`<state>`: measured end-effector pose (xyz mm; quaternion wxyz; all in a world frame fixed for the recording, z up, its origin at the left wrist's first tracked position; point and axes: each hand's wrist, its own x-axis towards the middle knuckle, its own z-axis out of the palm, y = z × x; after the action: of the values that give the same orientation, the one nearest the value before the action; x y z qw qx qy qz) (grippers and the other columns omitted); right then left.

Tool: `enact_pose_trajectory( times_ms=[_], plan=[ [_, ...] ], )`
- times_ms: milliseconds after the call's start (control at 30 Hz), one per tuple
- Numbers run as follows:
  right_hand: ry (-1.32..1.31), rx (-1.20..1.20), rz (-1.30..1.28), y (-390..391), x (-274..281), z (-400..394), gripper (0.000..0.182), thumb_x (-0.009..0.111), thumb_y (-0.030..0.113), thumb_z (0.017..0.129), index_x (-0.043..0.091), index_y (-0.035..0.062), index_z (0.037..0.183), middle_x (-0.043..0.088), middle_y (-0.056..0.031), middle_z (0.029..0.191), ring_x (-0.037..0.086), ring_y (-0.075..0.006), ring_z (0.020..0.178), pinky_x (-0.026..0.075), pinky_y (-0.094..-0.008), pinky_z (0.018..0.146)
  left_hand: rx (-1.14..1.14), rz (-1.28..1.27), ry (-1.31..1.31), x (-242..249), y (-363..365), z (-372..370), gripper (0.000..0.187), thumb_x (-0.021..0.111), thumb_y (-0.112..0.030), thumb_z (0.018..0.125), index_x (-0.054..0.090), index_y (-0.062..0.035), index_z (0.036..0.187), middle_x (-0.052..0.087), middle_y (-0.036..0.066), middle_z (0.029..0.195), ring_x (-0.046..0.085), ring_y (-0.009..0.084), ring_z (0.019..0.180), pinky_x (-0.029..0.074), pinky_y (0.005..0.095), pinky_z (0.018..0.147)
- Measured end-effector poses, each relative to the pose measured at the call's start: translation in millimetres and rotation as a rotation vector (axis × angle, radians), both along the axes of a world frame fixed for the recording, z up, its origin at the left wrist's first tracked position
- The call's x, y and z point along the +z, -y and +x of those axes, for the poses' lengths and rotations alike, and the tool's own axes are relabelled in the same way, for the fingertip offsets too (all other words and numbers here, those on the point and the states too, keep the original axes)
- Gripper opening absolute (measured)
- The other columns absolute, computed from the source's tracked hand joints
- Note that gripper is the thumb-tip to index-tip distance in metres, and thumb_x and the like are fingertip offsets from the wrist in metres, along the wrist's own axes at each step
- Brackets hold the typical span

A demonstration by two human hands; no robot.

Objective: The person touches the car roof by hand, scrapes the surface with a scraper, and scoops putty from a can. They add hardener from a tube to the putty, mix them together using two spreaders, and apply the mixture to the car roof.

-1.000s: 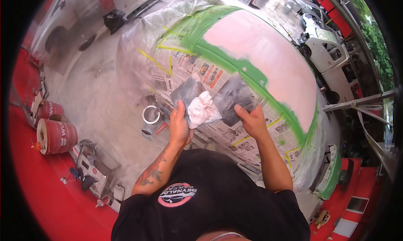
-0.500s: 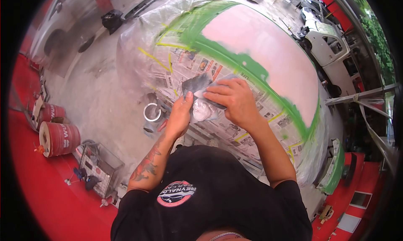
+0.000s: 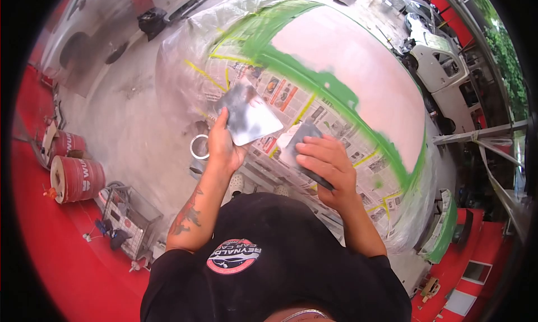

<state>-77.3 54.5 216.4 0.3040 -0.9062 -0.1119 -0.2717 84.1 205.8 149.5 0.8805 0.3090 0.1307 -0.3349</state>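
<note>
My left hand point(image 3: 225, 140) grips a flat, shiny, rectangular metal spreader point(image 3: 256, 123) by its lower left side, with grey smears across its face. In my right hand point(image 3: 330, 168) is a second, dark grey spreader point(image 3: 302, 154), fingers laid over its top face. Pale pink filler point(image 3: 288, 138) sits along that spreader's left edge. The two spreaders are apart, held above newspaper masking point(image 3: 325, 120) on a car panel. Beyond lies a broad pale pink patch point(image 3: 358, 64) bordered by green paint point(image 3: 336, 89).
Clear plastic sheeting point(image 3: 179, 70) drapes the car around the newspaper. Left of my left hand is a can with a white rim point(image 3: 200, 146). Red drums point(image 3: 78, 179) and a wire cart point(image 3: 131, 218) stand on the left; a green car part point(image 3: 440, 226) is at right.
My hands have moved apart, the left up and left, the right down and right. The spreaders have separated, and the pink filler now shows on the right-hand one.
</note>
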Motion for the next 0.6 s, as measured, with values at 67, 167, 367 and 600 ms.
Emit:
enact_pose_trajectory(
  times_ms=[67,167,367,600],
  plan=[
    [0.085,0.056,0.140,-6.2,-0.1,7.1,0.059,0.062,-0.008,0.064,0.062,0.0146,0.118,0.057,-0.0097,0.127,0.054,-0.0287,0.118,0.040,-0.0448,0.099,-0.087,0.007,-0.100,3.9,5.1,-10.4,0.047,0.030,-0.035,0.103,0.045,-0.0011,0.131,0.057,0.014,0.124,0.059,0.0280,0.112,0.048,0.0469,0.096],
    [0.073,0.120,0.279,-11.8,-23.2,17.8,0.067,0.058,-0.013,0.064,0.057,0.0122,0.125,0.047,-0.0163,0.136,0.050,-0.0343,0.122,0.039,-0.0448,0.101,-0.100,-0.120,-0.161,1.5,8.2,-33.9,0.047,0.032,-0.033,0.102,0.044,0.0006,0.132,0.057,0.017,0.126,0.058,0.0295,0.113,0.046,0.0432,0.098],
    [-0.417,-0.014,0.050,43.6,-90.7,16.2,0.055,0.048,-0.011,0.081,0.051,0.0082,0.133,0.046,-0.0160,0.135,0.052,-0.0333,0.118,0.042,-0.0431,0.101,-0.055,-0.027,0.027,-5.4,-7.0,-41.7,0.047,0.034,-0.032,0.102,0.044,0.0037,0.131,0.056,0.017,0.126,0.057,0.0293,0.115,0.046,0.0437,0.099],
    [0.087,-0.096,1.674,10.6,-68.0,28.2,0.035,0.041,0.009,0.098,0.045,-0.0014,0.131,0.053,-0.0130,0.130,0.050,-0.0281,0.123,0.035,-0.0492,0.108,0.052,-0.048,0.077,-12.2,1.4,-41.9,0.045,0.036,-0.032,0.103,0.045,0.0027,0.129,0.056,0.016,0.126,0.059,0.0282,0.113,0.048,0.0428,0.097]
  ],
)
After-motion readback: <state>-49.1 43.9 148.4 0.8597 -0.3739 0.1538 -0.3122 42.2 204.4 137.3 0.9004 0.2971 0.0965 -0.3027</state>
